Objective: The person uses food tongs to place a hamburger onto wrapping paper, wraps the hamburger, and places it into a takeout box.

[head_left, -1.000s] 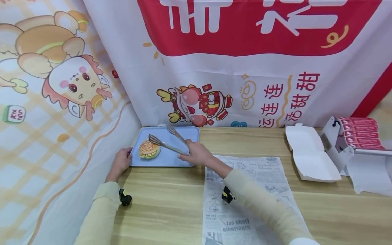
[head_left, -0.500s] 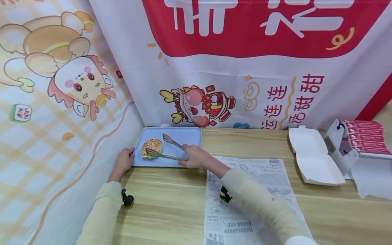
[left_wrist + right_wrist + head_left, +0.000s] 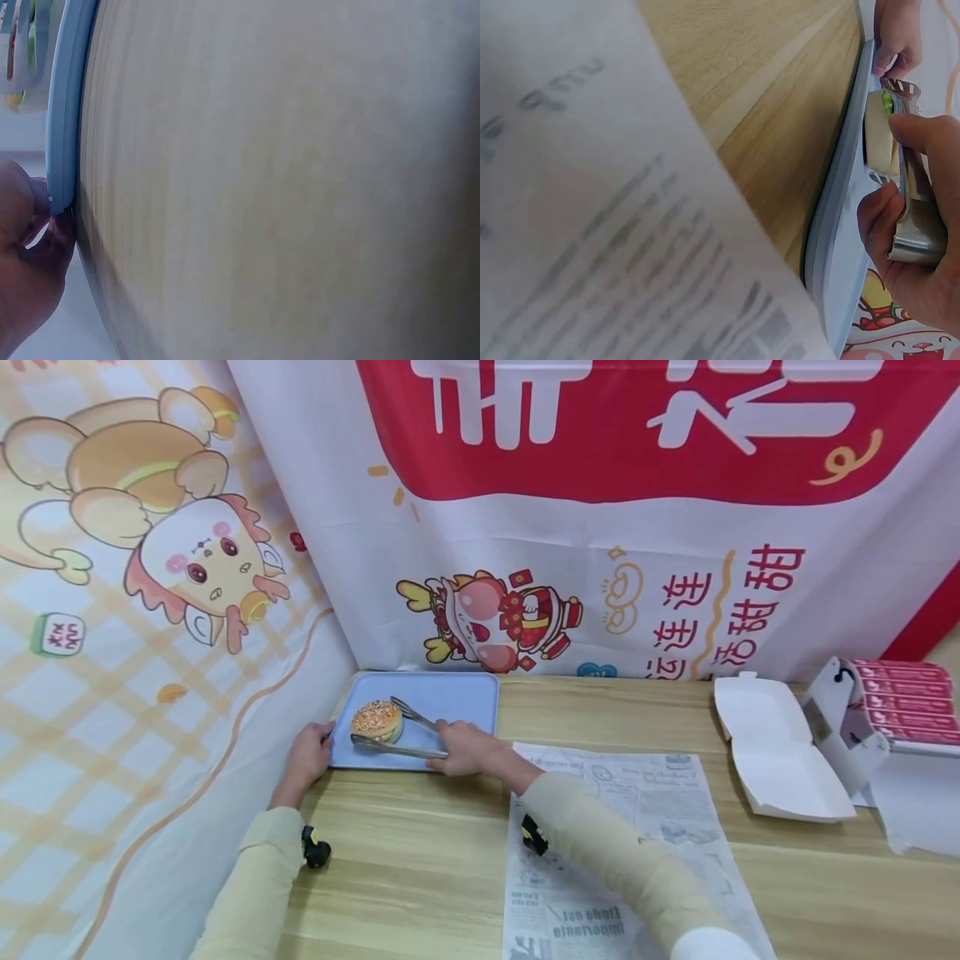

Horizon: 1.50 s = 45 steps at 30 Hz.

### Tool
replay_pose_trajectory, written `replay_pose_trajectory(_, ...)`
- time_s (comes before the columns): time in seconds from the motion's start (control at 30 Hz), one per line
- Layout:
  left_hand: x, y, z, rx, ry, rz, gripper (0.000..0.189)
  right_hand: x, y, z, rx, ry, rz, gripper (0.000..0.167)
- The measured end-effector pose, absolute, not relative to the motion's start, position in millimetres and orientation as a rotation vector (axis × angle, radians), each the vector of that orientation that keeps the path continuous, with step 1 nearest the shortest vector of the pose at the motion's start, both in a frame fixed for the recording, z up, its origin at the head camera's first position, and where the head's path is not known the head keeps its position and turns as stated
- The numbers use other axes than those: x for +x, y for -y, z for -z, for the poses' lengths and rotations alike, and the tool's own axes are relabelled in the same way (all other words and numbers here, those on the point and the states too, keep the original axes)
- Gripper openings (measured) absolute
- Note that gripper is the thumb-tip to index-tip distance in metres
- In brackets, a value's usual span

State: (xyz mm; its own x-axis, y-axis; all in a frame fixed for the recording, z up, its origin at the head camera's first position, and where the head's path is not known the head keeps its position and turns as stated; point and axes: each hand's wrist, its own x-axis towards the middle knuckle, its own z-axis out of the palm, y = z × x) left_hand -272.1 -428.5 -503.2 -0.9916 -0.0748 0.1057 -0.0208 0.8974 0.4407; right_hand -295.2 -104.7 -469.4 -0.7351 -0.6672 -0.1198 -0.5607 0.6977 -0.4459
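Observation:
A sesame-bun hamburger (image 3: 377, 720) lies near the left end of a blue tray (image 3: 465, 693). My right hand (image 3: 467, 748) grips metal food tongs (image 3: 405, 750), whose two slotted ends straddle the burger, one on its far side and one on its near side. In the right wrist view the tongs (image 3: 915, 187) run from the hand toward the burger (image 3: 880, 142); firm contact cannot be judged. My left hand (image 3: 309, 752) pinches the tray's left edge, and the left wrist view shows the thumb and fingers at the tray's corner (image 3: 64, 172).
A printed paper sheet (image 3: 645, 793) lies on the wooden table (image 3: 405, 860) under the right forearm. Farther right stand an open white takeout box (image 3: 780, 752) and a metal holder (image 3: 840, 718) with red-printed packets (image 3: 907, 697). Printed cloth walls (image 3: 322, 527) border the table's left and back.
The tongs have come down from above the burger to either side of it. My right hand has moved slightly toward me and left relative to the tray. The left hand keeps its hold.

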Motion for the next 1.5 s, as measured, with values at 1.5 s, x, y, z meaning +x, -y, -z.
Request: replay_pose_trajectory(1.5,-275,437,500,-0.156,3.022,0.576,0.042,-266,-30,432,-1.134,-2.724,0.638,0.065)
